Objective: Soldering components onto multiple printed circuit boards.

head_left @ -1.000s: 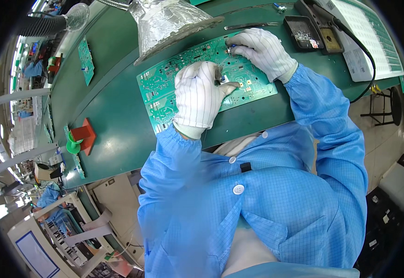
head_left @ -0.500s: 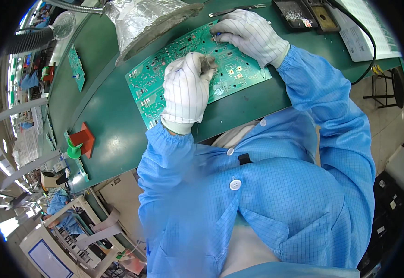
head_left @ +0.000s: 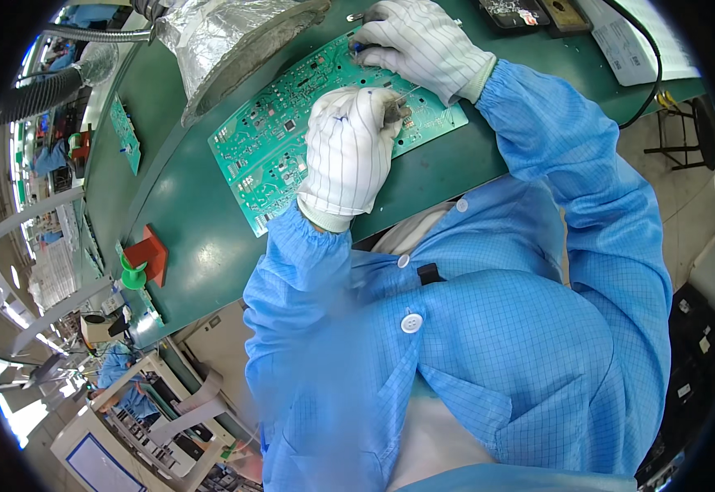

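A large green circuit board (head_left: 271, 123) lies tilted across the green bench, dotted with small parts. My left hand (head_left: 347, 156), in a white striped glove with darkened fingertips, is over the board's near right half. Its fingers are pinched together on what looks like a thin wire (head_left: 409, 94); the exact kind is too fine to tell. Over the board's far right edge, my right hand (head_left: 423, 47) wears a matching glove. Its fingers are curled around something with a small blue part (head_left: 357, 47), mostly hidden by the glove.
A foil-wrapped hood (head_left: 230, 49) hangs beyond the board. A black tray (head_left: 517, 12), papers (head_left: 624, 53) and a black cable (head_left: 660, 74) are at the far right. Leftward are a red stand (head_left: 148, 256) with a green reel (head_left: 133, 275) and another green board (head_left: 125, 135).
My left hand has slid right along the board, uncovering more of its middle. My right hand stays closed near the far edge. The whole view has shifted slightly.
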